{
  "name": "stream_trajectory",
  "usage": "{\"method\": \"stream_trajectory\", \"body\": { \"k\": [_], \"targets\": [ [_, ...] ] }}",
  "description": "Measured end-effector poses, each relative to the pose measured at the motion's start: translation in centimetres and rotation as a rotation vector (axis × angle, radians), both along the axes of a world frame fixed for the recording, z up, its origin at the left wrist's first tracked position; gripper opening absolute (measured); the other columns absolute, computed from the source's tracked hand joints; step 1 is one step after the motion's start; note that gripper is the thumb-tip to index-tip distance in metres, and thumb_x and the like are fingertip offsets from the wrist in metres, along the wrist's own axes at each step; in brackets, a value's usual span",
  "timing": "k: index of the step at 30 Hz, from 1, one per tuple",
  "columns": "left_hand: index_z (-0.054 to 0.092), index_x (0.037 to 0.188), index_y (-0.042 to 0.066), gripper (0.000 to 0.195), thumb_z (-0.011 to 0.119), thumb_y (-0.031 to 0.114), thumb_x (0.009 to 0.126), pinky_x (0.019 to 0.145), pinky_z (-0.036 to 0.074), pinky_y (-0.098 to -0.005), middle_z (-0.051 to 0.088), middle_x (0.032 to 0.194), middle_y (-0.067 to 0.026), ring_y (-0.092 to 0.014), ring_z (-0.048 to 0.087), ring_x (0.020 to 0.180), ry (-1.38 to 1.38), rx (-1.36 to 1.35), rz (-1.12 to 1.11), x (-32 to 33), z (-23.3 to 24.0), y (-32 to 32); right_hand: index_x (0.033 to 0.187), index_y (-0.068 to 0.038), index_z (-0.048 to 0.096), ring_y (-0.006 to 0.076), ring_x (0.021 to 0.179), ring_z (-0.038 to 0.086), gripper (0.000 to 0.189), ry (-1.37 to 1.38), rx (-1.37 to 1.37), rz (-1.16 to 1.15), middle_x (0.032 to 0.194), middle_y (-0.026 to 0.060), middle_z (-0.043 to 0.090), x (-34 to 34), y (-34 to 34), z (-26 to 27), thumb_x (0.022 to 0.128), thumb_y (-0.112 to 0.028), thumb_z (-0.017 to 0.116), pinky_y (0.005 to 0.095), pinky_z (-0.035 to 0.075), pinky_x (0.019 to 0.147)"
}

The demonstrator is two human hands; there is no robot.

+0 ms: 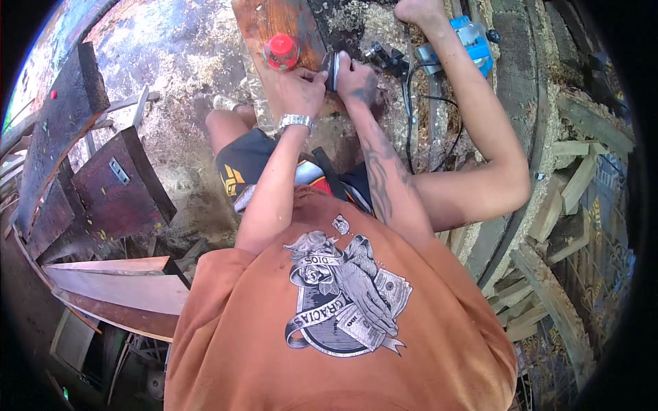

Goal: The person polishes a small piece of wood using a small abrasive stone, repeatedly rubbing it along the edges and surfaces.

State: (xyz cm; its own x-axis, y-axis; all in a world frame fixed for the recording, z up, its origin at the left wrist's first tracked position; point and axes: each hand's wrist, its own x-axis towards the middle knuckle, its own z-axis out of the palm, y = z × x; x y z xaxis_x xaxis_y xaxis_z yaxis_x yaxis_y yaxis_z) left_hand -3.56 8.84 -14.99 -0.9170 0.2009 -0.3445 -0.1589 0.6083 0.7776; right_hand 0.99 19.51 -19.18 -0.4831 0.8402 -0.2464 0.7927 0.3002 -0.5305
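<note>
My left hand, with a metal watch at the wrist, has its thumb and fingertips together at the edge of a dark flat block-like object with a pale side. Whether it pinches something small is not plain. My right hand grips that object from the right; its exact kind is unclear. Beneath lies a reddish-brown wooden board, running away from me between my legs. On the board, just beyond my left hand, a small container with a red cap stands upright.
A blue power tool lies by my right lower leg. A black cable runs nearby, beside a small black device. Dark wooden pieces and pale boards stand at left. Timber offcuts lie at right. Shavings cover parts of the floor.
</note>
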Motion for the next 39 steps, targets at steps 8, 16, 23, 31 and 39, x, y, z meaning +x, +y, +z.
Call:
{"method": "stream_trajectory", "body": {
  "k": [8,16,23,31,39],
  "targets": [
    [0.075,0.073,0.004,0.028,0.080,0.031,0.072,0.060,0.051,-0.0364,0.067,0.062,-0.0123,-0.024,0.064,0.058,0.054,0.005,-0.012,0.7,-2.5,0.3,0.085,-0.001,0.073,0.0424,0.078,0.067,0.060,-0.037,-0.036,0.035,0.081,0.0271,0.066,2.8,-1.1,1.0,0.092,-0.055,0.047,0.0508,0.050,0.070],
    [0.075,0.076,0.002,0.023,0.078,0.025,0.074,0.065,0.054,-0.0395,0.069,0.068,-0.0179,-0.030,0.068,0.064,-0.003,-0.016,-0.006,0.3,-2.5,-0.1,0.086,0.000,0.073,0.0439,0.080,0.067,0.061,-0.059,-0.060,0.034,0.082,0.0277,0.066,3.5,-2.0,1.6,0.093,-0.055,0.047,0.0516,0.050,0.074],
    [0.075,0.075,0.002,0.025,0.080,0.026,0.073,0.064,0.053,-0.0388,0.069,0.066,-0.0170,-0.028,0.068,0.061,0.011,0.012,-0.001,0.1,-2.5,-0.4,0.088,-0.001,0.073,0.0438,0.081,0.067,0.061,-0.010,0.009,0.039,0.082,0.0273,0.066,-0.3,0.6,0.1,0.091,-0.056,0.048,0.0501,0.050,0.072],
    [0.075,0.074,0.003,0.025,0.080,0.028,0.073,0.062,0.052,-0.0388,0.068,0.064,-0.0161,-0.027,0.065,0.059,0.060,0.003,-0.028,0.7,-1.0,0.3,0.082,0.000,0.072,0.0411,0.073,0.067,0.058,-0.002,-0.053,0.056,0.078,0.0268,0.065,3.1,-0.7,0.7,0.091,-0.053,0.051,0.0488,0.050,0.069],
    [0.076,0.074,0.004,0.024,0.081,0.028,0.072,0.064,0.053,-0.0383,0.068,0.064,-0.0155,-0.027,0.067,0.061,0.006,-0.027,0.043,0.4,-2.1,-0.1,0.080,0.003,0.071,0.0424,0.071,0.066,0.064,0.073,-0.001,0.114,0.075,0.0291,0.063,4.7,-2.4,-0.3,0.093,-0.055,0.049,0.0510,0.048,0.067]
  ]
}}
